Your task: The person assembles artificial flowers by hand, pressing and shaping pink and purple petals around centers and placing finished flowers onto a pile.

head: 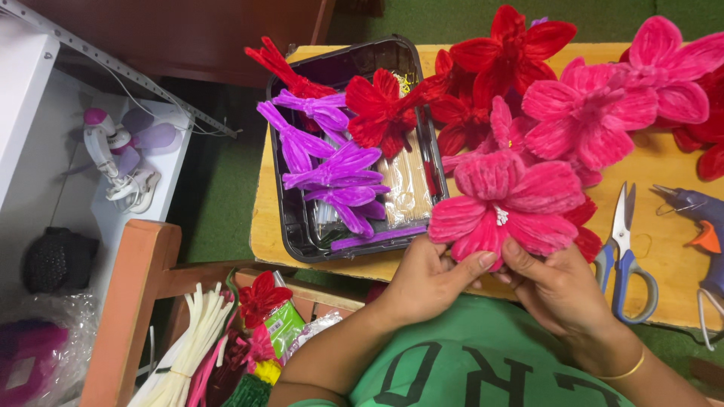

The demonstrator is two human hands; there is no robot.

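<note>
Pink chenille flower [504,202], fuzzy-petalled with a small white centre, sits at the near edge of the wooden counter [264,218], held up between both hands. The left hand [426,279] is curled under the flower's lower left petals, thumb pressed against a petal from below. The right hand [554,290] grips the lower right side, fingers closed on the base of the petals just beside the left thumb. Both hands are closed on the flower, which covers their fingertips in part.

Beyond the flower lie more finished blooms: pink flowers [603,105] to its upper right and red flowers [498,60] directly behind it. To the flower's left stands a black plastic tray [294,218] holding purple chenille petals [332,166], a red flower [381,113] and a packet of thin wooden sticks [407,188]. To the flower's right, scissors with blue handles [622,256] lie on the counter, and farther right a blue glue gun [697,226]. Lower left of the flower, below the counter, a bundle of white stems [192,339] stands among other craft supplies.
</note>
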